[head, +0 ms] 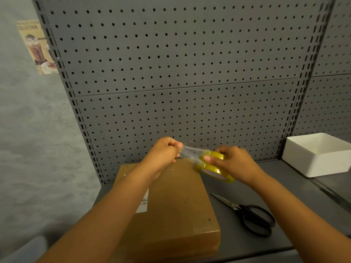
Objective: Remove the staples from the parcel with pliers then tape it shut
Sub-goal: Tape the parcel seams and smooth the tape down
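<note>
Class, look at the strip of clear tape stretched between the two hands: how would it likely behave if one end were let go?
The tape strip looks thin and wrinkled, so it would probably flop and curl. Being sticky, it may cling to the left hand or to itself. The tape roll in the right hand likely keeps it taut.

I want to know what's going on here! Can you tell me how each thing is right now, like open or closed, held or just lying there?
Left hand: pinches the loose tape end.
Right hand: grips the tape roll.
Tape roll: held above the parcel, a clear strip pulled out.
Parcel: lying flat on the shelf, flaps closed.
Scissors: lying on the shelf, blades shut, untouched.
White box: open at the top, contents hidden.
</note>
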{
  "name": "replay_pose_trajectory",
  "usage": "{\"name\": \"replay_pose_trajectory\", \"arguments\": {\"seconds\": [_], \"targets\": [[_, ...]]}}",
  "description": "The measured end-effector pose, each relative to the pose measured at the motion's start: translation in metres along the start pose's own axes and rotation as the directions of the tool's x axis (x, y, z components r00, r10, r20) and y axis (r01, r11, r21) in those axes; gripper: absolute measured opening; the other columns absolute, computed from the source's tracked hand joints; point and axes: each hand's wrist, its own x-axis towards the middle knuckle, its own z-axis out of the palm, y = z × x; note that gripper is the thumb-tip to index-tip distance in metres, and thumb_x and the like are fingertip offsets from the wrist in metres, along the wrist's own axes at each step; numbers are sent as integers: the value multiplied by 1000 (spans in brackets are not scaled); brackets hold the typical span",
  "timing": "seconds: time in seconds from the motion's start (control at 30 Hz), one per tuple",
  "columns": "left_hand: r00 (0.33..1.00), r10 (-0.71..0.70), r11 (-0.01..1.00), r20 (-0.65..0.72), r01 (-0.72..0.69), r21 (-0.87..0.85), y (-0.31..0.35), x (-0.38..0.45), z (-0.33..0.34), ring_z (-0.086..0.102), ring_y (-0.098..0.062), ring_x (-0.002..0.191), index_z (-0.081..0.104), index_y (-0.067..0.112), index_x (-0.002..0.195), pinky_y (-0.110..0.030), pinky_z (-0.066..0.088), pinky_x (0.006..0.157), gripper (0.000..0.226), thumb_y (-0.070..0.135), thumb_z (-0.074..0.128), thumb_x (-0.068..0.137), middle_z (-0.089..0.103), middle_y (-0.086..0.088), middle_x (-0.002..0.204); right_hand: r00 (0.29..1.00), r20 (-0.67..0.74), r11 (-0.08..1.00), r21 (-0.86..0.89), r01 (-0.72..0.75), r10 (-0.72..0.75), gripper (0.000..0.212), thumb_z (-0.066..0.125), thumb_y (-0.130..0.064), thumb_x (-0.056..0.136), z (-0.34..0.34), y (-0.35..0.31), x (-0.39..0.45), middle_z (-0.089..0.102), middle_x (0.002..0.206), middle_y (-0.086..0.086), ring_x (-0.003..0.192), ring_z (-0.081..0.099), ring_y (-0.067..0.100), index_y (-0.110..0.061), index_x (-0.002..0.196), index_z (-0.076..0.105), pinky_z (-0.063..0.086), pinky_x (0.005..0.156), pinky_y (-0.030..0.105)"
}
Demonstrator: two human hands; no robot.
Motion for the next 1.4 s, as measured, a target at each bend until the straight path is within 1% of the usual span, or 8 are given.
{"name": "replay_pose_trajectory", "arguments": {"seconds": [0.07, 0.17, 0.33, 0.6, 0.8, 1.07, 1.23, 1.4], "targets": [[997, -31, 996, 69, 37, -84, 1, -1, 1, 50, -13, 75, 59, 8, 97, -25, 45, 71, 22, 30, 56, 94, 55, -1, 78, 1000, 5, 1000, -9, -11, 11, 51, 62, -63, 77, -2, 4, 1, 51, 58, -1, 54, 48, 12, -12, 73, 60, 33, 51, 25], [998, 8, 1000, 68, -7, -8, 0, -1, 5, 53, -10, 74, 61, 11, 95, -23, 46, 70, 19, 30, 60, 92, 57, 1, 79, 999, 21, 999, 7, -42, 41, 60, 61, -62, 78, -3, 11, 0, 43, 58, 3, 52, 40, 15, -2, 74, 57, 29, 50, 26], [998, 44, 998, 37, -45, 43, 6, 0, 16, 52, -10, 72, 59, 13, 91, -22, 46, 68, 15, 27, 56, 95, 57, 1, 78, 992, 54, 990, 79, -119, 115, 57, 59, -61, 82, -3, 19, -5, 26, 54, -3, 49, 26, 13, -17, 61, 30, 22, 50, 24], [998, 35, 996, -47, -30, 89, 7, 4, 19, 50, -12, 71, 58, 10, 95, -30, 47, 75, 19, 26, 49, 98, 56, 0, 79, 977, 175, 892, 414, -182, 119, 46, 61, -57, 80, -10, 35, -14, 50, 63, -3, 62, 51, 14, -15, 67, 48, 39, 67, 29], [999, 3, 995, -41, 1, 105, 2, 3, 28, 48, -14, 72, 55, 8, 95, -33, 48, 79, 19, 24, 45, 99, 51, -2, 78, 994, -67, 996, 20, -88, 89, 54, 60, -62, 79, 4, 28, -2, 43, 57, 1, 54, 44, 19, -14, 64, 41, 32, 53, 29], [995, 10, 998, -96, -4, 61, 2, 4, 25, 50, -15, 79, 57, 7, 101, -34, 46, 84, 19, 22, 46, 99, 55, -1, 86, 988, -142, 930, -353, -101, 53, 56, 51, -71, 81, 10, 13, 0, 60, 74, 3, 73, 59, 24, -16, 90, 61, 40, 56, 28], [995, -21, 998, -98, 27, 56, -3, 7, 5, 49, -12, 68, 58, 11, 91, -30, 47, 75, 16, 22, 48, 98, 54, -1, 77, 997, -71, 977, -210, -35, 20, 60, 51, -72, 78, 7, 17, 7, 39, 55, 2, 52, 41, 16, -14, 65, 42, 29, 48, 29], [993, -13, 999, -115, 18, 46, -7, 7, -3, 49, -11, 68, 57, 13, 87, -27, 44, 70, 16, 21, 49, 98, 54, 0, 76, 999, 38, 998, 63, -5, 2, 63, 51, -74, 68, -11, 15, 6, 39, 60, 3, 54, 38, 16, -12, 67, 41, 31, 55, 28]]}}
